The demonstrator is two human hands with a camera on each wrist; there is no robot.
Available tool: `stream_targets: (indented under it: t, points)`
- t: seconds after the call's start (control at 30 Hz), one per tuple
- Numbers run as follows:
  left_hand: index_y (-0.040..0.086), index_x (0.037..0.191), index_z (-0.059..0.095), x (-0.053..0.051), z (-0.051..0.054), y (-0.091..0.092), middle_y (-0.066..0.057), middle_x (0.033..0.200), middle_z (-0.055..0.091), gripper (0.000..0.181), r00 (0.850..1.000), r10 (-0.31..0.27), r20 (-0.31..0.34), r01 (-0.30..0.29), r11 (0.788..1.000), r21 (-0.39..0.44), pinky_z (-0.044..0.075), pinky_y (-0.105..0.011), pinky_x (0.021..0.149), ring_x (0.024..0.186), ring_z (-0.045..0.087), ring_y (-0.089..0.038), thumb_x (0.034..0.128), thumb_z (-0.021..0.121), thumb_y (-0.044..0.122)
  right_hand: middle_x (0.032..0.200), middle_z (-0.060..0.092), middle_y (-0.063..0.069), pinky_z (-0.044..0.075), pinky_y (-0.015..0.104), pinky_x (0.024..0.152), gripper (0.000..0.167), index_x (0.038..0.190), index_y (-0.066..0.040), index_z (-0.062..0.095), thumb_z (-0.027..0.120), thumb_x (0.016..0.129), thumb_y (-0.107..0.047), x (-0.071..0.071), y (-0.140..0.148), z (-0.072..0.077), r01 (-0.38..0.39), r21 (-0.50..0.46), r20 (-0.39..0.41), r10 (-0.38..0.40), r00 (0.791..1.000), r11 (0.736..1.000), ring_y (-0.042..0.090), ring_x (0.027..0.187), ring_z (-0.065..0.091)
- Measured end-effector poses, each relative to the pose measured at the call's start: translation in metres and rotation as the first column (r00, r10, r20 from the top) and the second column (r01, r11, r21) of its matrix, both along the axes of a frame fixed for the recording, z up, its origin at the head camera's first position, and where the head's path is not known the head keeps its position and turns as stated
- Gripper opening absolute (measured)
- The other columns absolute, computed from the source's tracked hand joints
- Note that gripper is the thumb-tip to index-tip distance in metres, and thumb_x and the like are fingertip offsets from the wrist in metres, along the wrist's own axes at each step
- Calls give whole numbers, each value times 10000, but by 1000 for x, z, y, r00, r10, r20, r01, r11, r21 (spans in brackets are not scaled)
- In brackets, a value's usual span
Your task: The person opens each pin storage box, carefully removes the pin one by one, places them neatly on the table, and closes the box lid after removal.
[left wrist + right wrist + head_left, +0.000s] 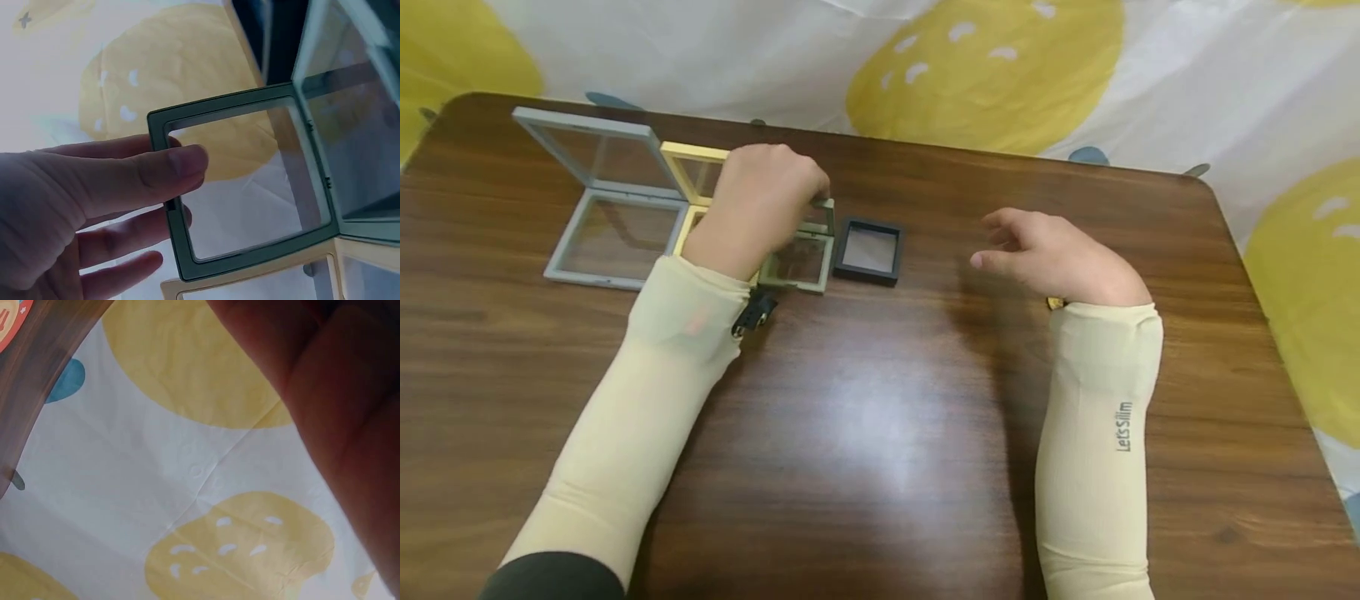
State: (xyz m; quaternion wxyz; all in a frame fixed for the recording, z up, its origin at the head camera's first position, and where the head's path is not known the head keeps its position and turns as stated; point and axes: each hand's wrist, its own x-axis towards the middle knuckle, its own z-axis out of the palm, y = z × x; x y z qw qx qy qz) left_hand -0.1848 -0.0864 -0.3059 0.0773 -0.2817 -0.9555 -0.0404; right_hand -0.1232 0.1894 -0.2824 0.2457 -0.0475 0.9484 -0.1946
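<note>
In the left wrist view, my left hand (760, 204) pinches the raised half of a small green hinged display frame (219, 103) between thumb and fingers. The frame stands open with its clear film panes showing, and its other half lies flat on the table. My hand partly hides a yellow hinged frame (692, 150), also open, just left of it. Farther left stands a larger pale blue-grey frame (587, 124) with its lid up. A small black frame (867, 277) lies closed to the green one's right. My right hand (1063, 258) hovers over the table, holding nothing, fingers loosely bent.
The brown wooden table (880, 500) has rounded far corners. Behind it hangs a white cloth (700, 50) with yellow printed shapes. A red-rimmed round thing (9, 324) shows partly at a corner of the right wrist view. Cream sleeves cover both forearms.
</note>
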Motion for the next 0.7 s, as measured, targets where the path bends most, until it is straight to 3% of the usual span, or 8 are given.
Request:
stream_targets:
  t: [0.17, 0.27, 0.4, 0.7]
  points:
    - [121, 687, 680, 14, -10, 0, -102, 650, 659, 196, 995, -69, -71, 70, 997, 18, 488, -485, 508, 593, 608, -296, 807, 622, -23, 1422, 476, 147, 377, 527, 1028, 645, 1472, -114, 301, 482, 954, -454, -1, 1, 7, -13, 14, 6, 13, 1000, 1000, 325, 1301, 457]
    - [127, 680, 664, 16, -17, -1, -90, 671, 671, 163, 994, -104, -23, 103, 994, -34, 489, -479, 515, 603, 612, -281, 780, 666, -2, 1422, 478, 148, 375, 526, 1029, 653, 1472, -107, 298, 482, 953, -457, -1, 1, 8, -17, 13, 1, 17, 1000, 1000, 325, 1299, 460]
    - [135, 685, 666, 14, -23, -2, -97, 729, 695, 148, 992, -106, 62, 112, 989, -99, 502, -483, 550, 654, 638, -283, 779, 679, 21, 1427, 474, 147, 374, 528, 1029, 653, 1471, -110, 300, 482, 951, -462, 0, 1, 7, -12, 11, 5, 12, 1000, 1000, 328, 1299, 461]
    - [146, 762, 714, 12, -27, -3, -90, 817, 723, 126, 985, -72, 156, 89, 990, -109, 522, -458, 616, 727, 663, -304, 696, 813, 189, 1434, 463, 165, 365, 537, 1037, 659, 1474, -106, 295, 467, 954, -472, -1, -1, 7, -27, 24, 8, 27, 1000, 999, 339, 1307, 451]
